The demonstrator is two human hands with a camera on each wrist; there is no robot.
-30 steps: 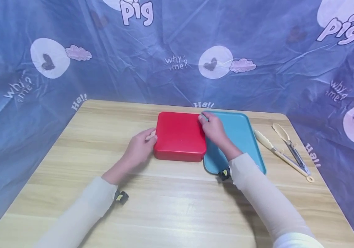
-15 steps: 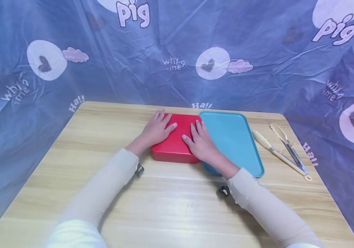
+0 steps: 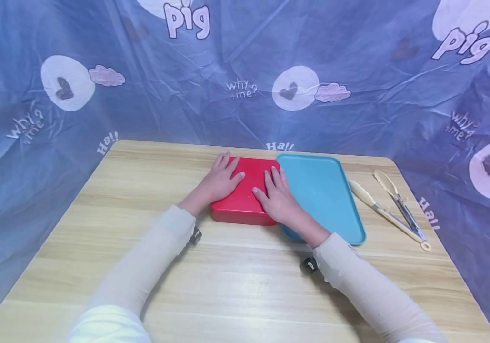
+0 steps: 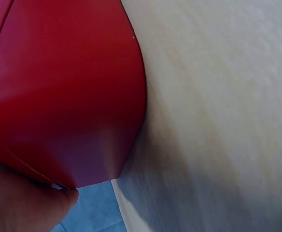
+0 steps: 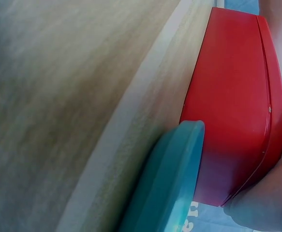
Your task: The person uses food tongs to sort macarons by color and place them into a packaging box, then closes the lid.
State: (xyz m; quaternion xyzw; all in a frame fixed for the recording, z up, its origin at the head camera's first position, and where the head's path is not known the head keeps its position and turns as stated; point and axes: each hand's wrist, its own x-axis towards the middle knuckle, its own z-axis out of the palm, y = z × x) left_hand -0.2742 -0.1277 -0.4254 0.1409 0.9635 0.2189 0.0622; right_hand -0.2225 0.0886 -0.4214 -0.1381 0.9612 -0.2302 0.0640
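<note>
A red square box (image 3: 245, 212) with its lid on sits toward the back of the table. My left hand (image 3: 219, 183) lies flat on the lid's left side, fingers spread toward the far edge. On the right side of the lid rests my right hand (image 3: 276, 197), its fingers straight and spread. Both thumbs point inward across the lid. A seam below the lid's rim shows on the red box (image 5: 232, 96) in the right wrist view. In the left wrist view, part of my left hand (image 4: 24, 203) touches the box's edge.
A blue tray (image 3: 319, 195) lies against the box's right side. To its right are tongs (image 3: 392, 214) with cream tips, spread apart, near the table's right edge. A printed blue cloth (image 3: 185, 85) hangs behind the wooden table (image 3: 236, 286).
Both hands have moved from gripping the box's sides to lying flat on its lid. The box has shifted slightly left in view. Over the last half second almost nothing has moved.
</note>
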